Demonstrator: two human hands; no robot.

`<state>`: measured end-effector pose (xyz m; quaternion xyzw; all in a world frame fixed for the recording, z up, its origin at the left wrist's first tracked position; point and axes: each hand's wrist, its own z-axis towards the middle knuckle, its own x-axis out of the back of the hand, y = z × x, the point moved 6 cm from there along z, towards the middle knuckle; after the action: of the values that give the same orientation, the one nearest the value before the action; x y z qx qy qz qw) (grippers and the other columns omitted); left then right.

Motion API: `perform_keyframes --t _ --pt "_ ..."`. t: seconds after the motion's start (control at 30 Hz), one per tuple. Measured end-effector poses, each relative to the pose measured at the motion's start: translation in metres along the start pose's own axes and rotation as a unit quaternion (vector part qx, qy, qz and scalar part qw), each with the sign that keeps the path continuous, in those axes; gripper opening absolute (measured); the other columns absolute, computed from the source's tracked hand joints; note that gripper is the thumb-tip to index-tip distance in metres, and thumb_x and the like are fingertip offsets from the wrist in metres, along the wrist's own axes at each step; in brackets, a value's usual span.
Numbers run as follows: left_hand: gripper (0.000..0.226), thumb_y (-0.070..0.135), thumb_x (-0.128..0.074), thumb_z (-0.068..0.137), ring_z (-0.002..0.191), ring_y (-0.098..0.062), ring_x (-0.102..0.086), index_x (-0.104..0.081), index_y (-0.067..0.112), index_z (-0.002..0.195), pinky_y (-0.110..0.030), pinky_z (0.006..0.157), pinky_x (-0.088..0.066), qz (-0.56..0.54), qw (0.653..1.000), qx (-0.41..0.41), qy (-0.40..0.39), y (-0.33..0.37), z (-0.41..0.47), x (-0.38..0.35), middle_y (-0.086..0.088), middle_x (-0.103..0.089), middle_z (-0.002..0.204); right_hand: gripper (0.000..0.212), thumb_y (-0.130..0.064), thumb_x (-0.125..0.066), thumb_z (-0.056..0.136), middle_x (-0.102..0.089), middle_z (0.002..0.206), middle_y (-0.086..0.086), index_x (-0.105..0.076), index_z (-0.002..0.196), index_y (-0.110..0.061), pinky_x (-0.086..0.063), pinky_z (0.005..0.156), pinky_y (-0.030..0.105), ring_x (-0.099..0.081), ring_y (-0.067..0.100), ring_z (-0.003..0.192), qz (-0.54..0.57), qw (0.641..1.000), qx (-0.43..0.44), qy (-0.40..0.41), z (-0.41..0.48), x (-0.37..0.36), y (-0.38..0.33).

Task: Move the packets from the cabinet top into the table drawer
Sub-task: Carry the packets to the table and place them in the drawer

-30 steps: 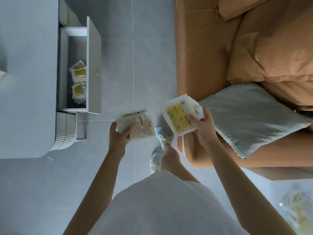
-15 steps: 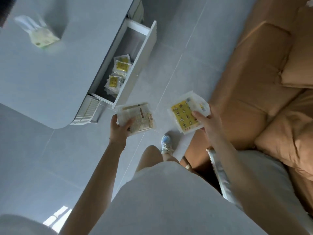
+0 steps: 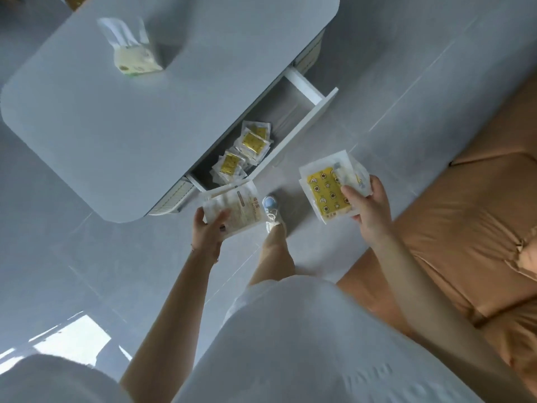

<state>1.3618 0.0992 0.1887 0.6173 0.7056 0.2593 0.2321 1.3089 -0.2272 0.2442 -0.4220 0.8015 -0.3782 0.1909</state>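
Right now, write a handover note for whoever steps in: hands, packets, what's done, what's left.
Left hand: holds a pale packet just short of the open drawer front.
Right hand: holds a yellow-printed packet stack over the floor, beside the sofa.
Drawer: open, several yellow packets already piled at its near end.
Table: only a tissue pack on top.
Left: drop both handfuls in the drawer. The cabinet top is out of view, so check it for more.

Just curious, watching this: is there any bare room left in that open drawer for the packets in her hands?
Yes. The drawer is bare from its far end wall to the packets in the drawer. The near end, by the left hand, is crowded with overlapping packets.
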Motion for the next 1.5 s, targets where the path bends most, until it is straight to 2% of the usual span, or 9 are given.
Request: perform_keyframes --t 0.23,0.5,0.7,0.93,1.03,1.13,1.33,1.4,1.5 --pt "0.045 0.012 -0.068 0.084 0.1 -0.029 -0.064 -0.05 0.011 0.125 -0.041 0.074 -0.058 0.021 0.998 0.043 0.046 0.05 0.058 -0.01 -0.013 -0.061 0.113 0.023 -0.004 -0.064 0.087 -0.067 0.094 -0.003 -0.057 0.098 -0.024 -0.053 0.056 0.023 -0.069 0.01 0.082 -0.013 0.999 -0.039 -0.017 0.089 -0.041 -0.064" --pt "0.04 0.01 -0.068 0.083 0.104 -0.035 -0.061 -0.05 0.009 0.119 -0.052 0.086 -0.053 0.002 0.992 0.09 0.086 0.048 0.118 -0.043 -0.017 -0.059 0.115 0.021 -0.005 -0.067 0.085 -0.066 0.096 0.004 -0.056 0.097 -0.018 -0.055 0.058 0.028 -0.068 0.016 0.083 -0.194 0.976 -0.032 -0.09 0.207 -0.081 -0.1" --pt "0.026 0.005 -0.063 0.087 0.103 -0.031 -0.06 -0.049 0.018 0.105 -0.037 0.072 -0.055 -0.024 0.986 0.114 0.12 0.014 0.188 -0.069 -0.004 -0.058 0.099 0.022 -0.009 -0.067 0.086 -0.067 0.096 -0.001 -0.057 0.102 -0.02 -0.054 0.059 0.026 -0.067 0.017 0.088 -0.283 0.946 -0.077 -0.137 0.302 -0.127 -0.06" --pt "0.053 0.012 -0.069 0.084 0.096 -0.022 -0.064 -0.043 0.006 0.129 -0.03 0.074 -0.057 -0.03 0.98 0.094 0.174 -0.048 0.32 -0.062 -0.01 -0.06 0.115 0.027 -0.014 -0.066 0.087 -0.062 0.107 0.003 -0.054 0.112 -0.016 -0.053 0.07 0.029 -0.063 0.019 0.096 -0.392 0.895 -0.074 -0.199 0.443 -0.196 0.04" --pt "0.059 0.017 -0.07 0.083 0.098 -0.019 -0.06 -0.039 0.01 0.133 -0.034 0.082 -0.055 -0.035 0.972 0.101 0.207 -0.077 0.377 -0.054 -0.004 -0.056 0.115 0.051 -0.018 -0.066 0.089 -0.057 0.122 0.005 -0.043 0.134 -0.011 -0.051 0.08 0.036 -0.059 0.024 0.11 -0.42 0.882 -0.096 -0.189 0.501 -0.215 0.096" --pt "0.055 0.015 -0.07 0.083 0.101 -0.023 -0.06 -0.043 0.008 0.131 -0.025 0.07 -0.054 -0.023 0.973 0.099 0.205 -0.105 0.416 -0.057 -0.008 -0.058 0.115 0.077 -0.027 -0.067 0.088 -0.042 0.146 0.009 -0.024 0.15 -0.017 -0.05 0.096 0.043 -0.05 0.028 0.127 -0.443 0.873 -0.124 -0.159 0.536 -0.213 0.141" --pt "0.061 0.034 -0.073 0.079 0.103 -0.016 -0.057 -0.048 0.011 0.129 -0.034 0.088 -0.051 0.116 0.937 0.082 0.32 -0.116 0.431 -0.059 0.001 -0.059 0.114 0.059 -0.025 -0.068 0.085 -0.055 0.13 0.01 -0.043 0.137 -0.012 -0.054 0.074 0.032 -0.058 0.026 0.113 -0.475 0.863 -0.09 -0.146 0.558 -0.217 0.176" --pt "0.047 0.027 -0.07 0.083 0.092 -0.013 -0.057 -0.05 0.011 0.122 -0.028 0.077 -0.046 0.138 0.921 0.069 0.356 -0.107 0.422 -0.065 -0.001 -0.064 0.106 0.049 -0.026 -0.069 0.085 -0.06 0.123 0.01 -0.05 0.128 -0.01 -0.052 0.072 0.031 -0.06 0.025 0.107 -0.507 0.849 -0.044 -0.142 0.559 -0.222 0.172" --pt "0.046 0.03 -0.066 0.086 0.101 -0.025 -0.062 -0.046 0.017 0.125 -0.03 0.07 -0.043 0.179 0.915 0.067 0.355 -0.099 0.411 -0.074 -0.005 -0.063 0.12 0.044 -0.025 -0.069 0.086 -0.059 0.121 0.009 -0.051 0.124 -0.011 -0.048 0.072 0.03 -0.059 0.023 0.103 -0.55 0.827 0.009 -0.118 0.551 -0.228 0.158"
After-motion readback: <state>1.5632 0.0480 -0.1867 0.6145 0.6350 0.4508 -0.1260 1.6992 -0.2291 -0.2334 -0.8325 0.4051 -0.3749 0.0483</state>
